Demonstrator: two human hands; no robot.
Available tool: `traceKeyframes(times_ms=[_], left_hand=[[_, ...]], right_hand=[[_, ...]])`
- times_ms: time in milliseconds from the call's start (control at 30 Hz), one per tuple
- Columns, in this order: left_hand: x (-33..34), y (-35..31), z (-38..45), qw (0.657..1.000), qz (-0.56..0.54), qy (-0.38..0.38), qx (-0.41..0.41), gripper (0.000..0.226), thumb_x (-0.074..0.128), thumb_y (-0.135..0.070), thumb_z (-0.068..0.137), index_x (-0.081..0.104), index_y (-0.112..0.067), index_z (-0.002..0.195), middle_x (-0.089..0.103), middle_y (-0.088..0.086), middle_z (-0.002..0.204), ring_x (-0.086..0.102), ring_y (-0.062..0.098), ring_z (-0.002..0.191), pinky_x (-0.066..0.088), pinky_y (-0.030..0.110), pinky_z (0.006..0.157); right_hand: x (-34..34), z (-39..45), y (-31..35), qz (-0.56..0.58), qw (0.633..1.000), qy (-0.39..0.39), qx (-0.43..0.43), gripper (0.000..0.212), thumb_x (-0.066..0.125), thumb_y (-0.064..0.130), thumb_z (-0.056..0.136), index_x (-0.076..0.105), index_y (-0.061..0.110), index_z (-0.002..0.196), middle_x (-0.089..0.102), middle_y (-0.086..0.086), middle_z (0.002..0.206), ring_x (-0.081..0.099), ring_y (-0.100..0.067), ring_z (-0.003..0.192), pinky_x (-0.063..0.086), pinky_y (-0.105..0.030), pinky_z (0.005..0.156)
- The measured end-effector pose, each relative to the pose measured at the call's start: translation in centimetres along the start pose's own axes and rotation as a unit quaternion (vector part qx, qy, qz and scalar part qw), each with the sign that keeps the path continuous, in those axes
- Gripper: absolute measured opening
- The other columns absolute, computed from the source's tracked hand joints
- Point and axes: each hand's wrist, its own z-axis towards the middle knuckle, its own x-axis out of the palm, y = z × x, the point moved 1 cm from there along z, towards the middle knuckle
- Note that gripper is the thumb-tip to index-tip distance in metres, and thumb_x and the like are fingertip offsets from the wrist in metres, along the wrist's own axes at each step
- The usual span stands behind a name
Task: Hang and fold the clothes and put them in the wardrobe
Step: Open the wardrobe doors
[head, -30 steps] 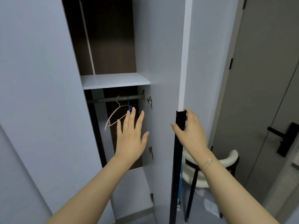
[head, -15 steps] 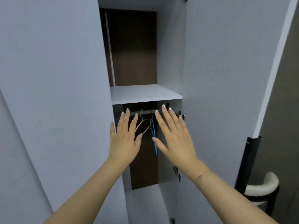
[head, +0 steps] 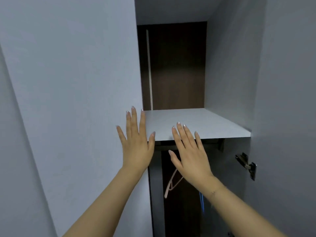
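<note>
The wardrobe stands open in front of me, with a white shelf [head: 213,124] across it and a dark brown back panel above. My left hand [head: 136,142] and my right hand [head: 189,154] are both raised before the shelf's front edge, fingers straight and spread, holding nothing. Below the shelf a pale pink hanger [head: 171,183] hangs in the dark lower compartment, partly hidden behind my right hand. A blue hanger [head: 201,202] shows beside my right wrist. No clothes are in view.
The grey left door [head: 68,100] fills the left side, close to my left hand. The grey right door [head: 287,82] stands open at the right, with a metal hinge [head: 246,164] on its inner side.
My right hand let go of the right door's black edge and came up beside the left hand. The view moved closer and upward, so the shelf now sits level with my fingertips.
</note>
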Motion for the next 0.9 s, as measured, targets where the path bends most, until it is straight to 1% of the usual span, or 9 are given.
traceKeyframes(times_ms=[67,133,200,333,400,633,767,833,900], left_hand=[[1.3,0.8,1.8,0.998,0.012,-0.01,-0.057,0.076,0.033,-0.047,0.1,-0.012,-0.018,0.154,-0.022,0.007,0.161,-0.02,0.023,0.148,0.002,0.061,0.118],[2.5,1.3,3.0,0.996,0.047,-0.012,-0.077,0.08,0.034,-0.05,0.099,-0.015,-0.015,0.153,-0.025,0.01,0.159,-0.021,0.026,0.147,0.002,0.064,0.116],[3.3,1.6,3.5,0.994,0.071,-0.018,-0.085,0.084,0.039,-0.047,0.098,-0.015,-0.013,0.153,-0.023,0.013,0.159,-0.019,0.031,0.147,0.004,0.067,0.114],[3.7,1.1,3.7,0.988,0.112,-0.023,-0.103,0.084,0.053,-0.029,0.093,0.002,-0.002,0.153,-0.007,0.023,0.16,-0.007,0.04,0.148,0.019,0.069,0.11],[3.3,0.8,3.9,0.989,0.106,-0.021,-0.103,0.085,0.057,-0.023,0.09,0.005,-0.002,0.153,-0.004,0.023,0.16,-0.008,0.04,0.148,0.019,0.068,0.111],[-0.5,-0.1,1.4,0.995,0.006,-0.038,-0.097,0.093,0.061,-0.015,0.084,0.001,-0.011,0.155,-0.012,0.01,0.162,-0.013,0.029,0.149,0.006,0.06,0.118],[-4.4,0.2,-1.5,0.994,-0.06,-0.038,-0.079,0.097,0.063,-0.018,0.088,-0.008,-0.02,0.154,-0.021,-0.001,0.16,-0.02,0.02,0.148,-0.001,0.051,0.12],[-6.7,0.5,-3.1,0.992,-0.103,-0.042,-0.063,0.1,0.062,-0.017,0.09,-0.016,-0.027,0.151,-0.022,-0.005,0.16,-0.02,0.014,0.148,0.0,0.048,0.121],[-9.3,0.9,-5.0,0.985,-0.157,-0.048,-0.051,0.098,0.061,-0.013,0.091,-0.015,-0.03,0.15,-0.02,-0.009,0.161,-0.018,0.009,0.147,0.004,0.046,0.122]], right_hand=[[2.1,1.8,-0.6,0.002,1.0,-0.013,-0.014,0.072,0.047,0.043,0.097,0.017,0.014,0.155,0.01,-0.008,0.163,0.01,-0.024,0.15,0.019,-0.048,0.119],[3.8,3.7,-0.9,0.01,0.999,-0.023,-0.022,0.072,0.05,0.044,0.095,0.022,0.013,0.154,0.016,-0.008,0.162,0.016,-0.024,0.149,0.021,-0.047,0.118],[5.3,5.2,-0.6,0.02,0.999,-0.031,-0.037,0.068,0.043,0.045,0.097,0.024,0.014,0.154,0.017,-0.008,0.161,0.017,-0.024,0.148,0.02,-0.047,0.119],[7.0,6.1,0.5,0.062,0.995,-0.06,-0.046,0.062,0.03,0.043,0.097,0.032,0.014,0.152,0.025,-0.006,0.159,0.024,-0.022,0.147,0.018,-0.046,0.116],[6.9,6.0,0.9,0.076,0.994,-0.065,-0.038,0.061,0.03,0.042,0.098,0.031,0.014,0.152,0.025,-0.005,0.159,0.023,-0.021,0.147,0.016,-0.046,0.117],[4.6,3.7,2.2,0.145,0.988,-0.004,-0.042,0.061,0.017,0.045,0.101,0.0,0.023,0.155,-0.004,0.001,0.163,-0.005,-0.016,0.151,-0.002,-0.039,0.122],[1.6,1.1,4.6,0.128,0.991,-0.009,-0.044,0.06,0.015,0.046,0.101,-0.002,0.024,0.154,-0.004,0.001,0.163,-0.004,-0.016,0.151,0.0,-0.041,0.122],[0.0,-0.2,6.2,0.14,0.988,-0.027,-0.051,0.059,0.016,0.045,0.102,0.002,0.023,0.155,0.0,0.001,0.163,-0.001,-0.015,0.151,0.001,-0.04,0.123],[-1.7,-1.4,8.0,0.158,0.985,-0.045,-0.051,0.058,0.018,0.043,0.102,0.005,0.023,0.155,0.003,0.001,0.163,0.001,-0.014,0.151,0.002,-0.039,0.122]])
